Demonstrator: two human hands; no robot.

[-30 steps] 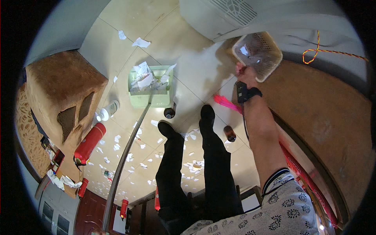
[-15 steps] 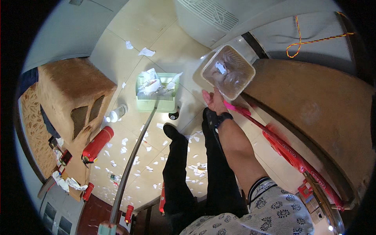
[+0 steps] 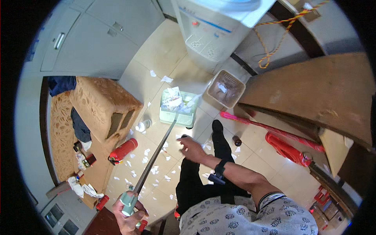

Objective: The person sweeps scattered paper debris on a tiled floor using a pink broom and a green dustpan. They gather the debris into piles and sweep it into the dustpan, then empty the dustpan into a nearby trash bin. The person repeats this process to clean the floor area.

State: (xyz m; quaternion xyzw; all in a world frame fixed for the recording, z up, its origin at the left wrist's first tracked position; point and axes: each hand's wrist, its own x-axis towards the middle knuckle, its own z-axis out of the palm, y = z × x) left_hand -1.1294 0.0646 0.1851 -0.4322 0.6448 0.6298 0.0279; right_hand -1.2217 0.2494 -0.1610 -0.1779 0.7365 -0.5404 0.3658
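Observation:
My left hand (image 3: 129,214) is closed around the green grip of a long-handled dustpan. Its metal pole (image 3: 156,156) slants away to the light green pan (image 3: 166,117), where crumpled white paper (image 3: 172,98) lies heaped. My right hand (image 3: 192,149) hangs over the floor in front of my legs, to the right of the pole, fingers loosely apart and holding nothing. Past it stands a square translucent wastebasket (image 3: 231,98) with a scrap of paper (image 3: 222,87) inside.
Torn paper bits (image 3: 155,169) litter the tiles. A red fire extinguisher (image 3: 124,150) and white bottle (image 3: 144,125) lie left, by a brown sofa (image 3: 105,102). A pink-red pole (image 3: 270,127), small dark bottle (image 3: 236,141) and brown wooden furniture (image 3: 297,94) are right; a water dispenser (image 3: 207,39) stands behind.
My right hand has left the wastebasket's side and swung left and nearer to me. My view has shifted, so more of my left hand on the dustpan grip shows.

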